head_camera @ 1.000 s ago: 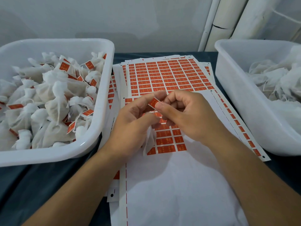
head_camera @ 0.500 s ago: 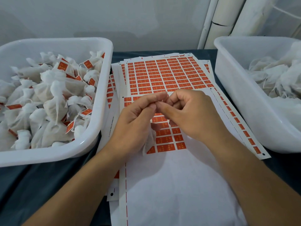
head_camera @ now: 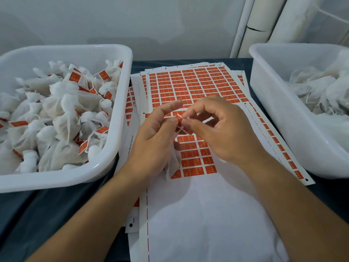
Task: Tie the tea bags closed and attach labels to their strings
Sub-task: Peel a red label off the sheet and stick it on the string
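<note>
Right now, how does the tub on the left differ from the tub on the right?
The left tub is heaped with tied white tea bags, many carrying small orange labels; the right tub holds looser, crumpled white bags with no orange labels that I can see. The left tub shows almost whole, while the right tub is cut off by the picture's edge. Both are white plastic tubs flanking the label sheets.

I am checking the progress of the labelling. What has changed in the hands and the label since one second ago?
The left hand and right hand stay together over the label sheets, both pinching the small orange label. It showed flat a second ago; now it looks folded and mostly hidden by the fingertips. The left forefinger has lifted straighter. The tea bag still hangs under the left hand. Both tubs have not moved.
</note>
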A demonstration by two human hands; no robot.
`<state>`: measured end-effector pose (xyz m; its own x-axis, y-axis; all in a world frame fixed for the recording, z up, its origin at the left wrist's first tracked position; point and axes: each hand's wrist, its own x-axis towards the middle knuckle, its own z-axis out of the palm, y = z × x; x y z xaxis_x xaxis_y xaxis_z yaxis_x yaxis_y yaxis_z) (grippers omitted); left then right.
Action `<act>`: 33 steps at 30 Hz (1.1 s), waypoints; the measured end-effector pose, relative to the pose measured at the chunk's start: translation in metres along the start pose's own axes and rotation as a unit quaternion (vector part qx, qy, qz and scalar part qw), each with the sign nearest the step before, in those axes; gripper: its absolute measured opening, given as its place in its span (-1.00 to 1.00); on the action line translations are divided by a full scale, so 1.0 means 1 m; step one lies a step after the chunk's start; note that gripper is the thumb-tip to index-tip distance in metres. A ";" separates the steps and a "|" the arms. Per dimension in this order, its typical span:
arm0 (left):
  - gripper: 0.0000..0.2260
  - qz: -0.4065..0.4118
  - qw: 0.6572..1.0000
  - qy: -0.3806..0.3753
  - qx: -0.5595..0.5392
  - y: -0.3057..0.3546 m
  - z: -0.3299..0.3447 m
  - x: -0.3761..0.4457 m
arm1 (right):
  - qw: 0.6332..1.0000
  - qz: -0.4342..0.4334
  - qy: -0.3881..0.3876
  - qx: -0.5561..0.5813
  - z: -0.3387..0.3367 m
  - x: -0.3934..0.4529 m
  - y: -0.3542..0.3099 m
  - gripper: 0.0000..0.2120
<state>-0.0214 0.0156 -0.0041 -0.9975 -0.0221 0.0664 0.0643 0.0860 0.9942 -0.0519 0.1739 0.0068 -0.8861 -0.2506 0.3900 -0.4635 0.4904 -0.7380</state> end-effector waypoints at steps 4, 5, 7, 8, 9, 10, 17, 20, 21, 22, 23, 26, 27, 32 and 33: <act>-0.75 -0.019 1.000 -0.007 -0.013 0.000 -0.002 0.002 | 0.999 -0.020 0.004 -0.036 0.000 0.000 0.000 -0.91; -0.75 -0.019 1.000 -0.008 -0.011 0.000 -0.002 0.003 | 0.999 -0.022 0.003 -0.041 0.001 0.001 0.000 -0.92; -0.76 -0.016 1.000 -0.008 -0.005 -0.001 -0.002 0.003 | 0.999 -0.020 -0.002 -0.044 0.002 0.000 -0.001 -0.92; -0.75 -0.013 1.000 -0.007 0.001 -0.002 -0.002 0.003 | 0.999 -0.015 -0.003 -0.042 0.002 0.000 -0.001 -0.92; -0.74 -0.011 1.000 -0.006 0.008 -0.003 -0.001 0.003 | 0.999 -0.009 -0.003 -0.038 0.002 -0.001 -0.001 -0.92; -0.74 -0.011 1.000 -0.004 0.014 -0.004 -0.001 0.003 | 0.999 -0.003 -0.002 -0.035 0.002 -0.001 -0.001 -0.91; -0.77 0.009 0.999 0.013 0.031 -0.006 0.001 0.003 | 0.999 0.014 0.012 -0.034 0.001 0.000 -0.001 -0.92; -0.80 0.043 0.997 0.028 0.062 -0.008 0.003 0.003 | 0.999 0.023 0.027 -0.028 0.001 0.000 0.000 -0.92; -0.80 0.049 0.996 0.033 0.069 -0.008 0.003 0.003 | 0.999 0.024 0.035 -0.024 0.001 0.000 0.001 -0.91; -0.80 0.052 0.995 0.038 0.070 -0.009 0.003 0.003 | 0.999 0.024 0.043 -0.018 0.001 0.000 0.001 -0.90; -0.80 0.055 0.995 0.043 0.066 -0.009 0.003 0.003 | 0.998 0.025 0.049 -0.011 0.000 0.000 0.001 -0.87; -0.81 0.075 0.995 0.053 0.049 -0.011 0.002 0.003 | 0.998 0.058 0.035 0.002 -0.002 0.001 0.002 -0.76; -0.82 0.085 0.994 0.054 0.046 -0.011 0.001 0.003 | 0.997 0.076 0.015 0.014 -0.002 0.001 0.002 -0.74; -0.80 0.132 0.988 0.055 0.053 -0.010 0.002 0.004 | 0.981 0.131 -0.072 0.126 0.001 0.000 0.001 -0.63; -0.79 0.140 0.987 0.057 0.057 -0.010 0.003 0.004 | 0.978 0.133 -0.076 0.140 0.001 0.001 0.001 -0.63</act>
<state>-0.0258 0.0172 -0.0143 -0.9309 -0.0921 0.3536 0.3279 0.2164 0.9196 -0.0529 0.1737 0.0059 -0.9563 -0.2773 0.0925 -0.1806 0.3119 -0.9328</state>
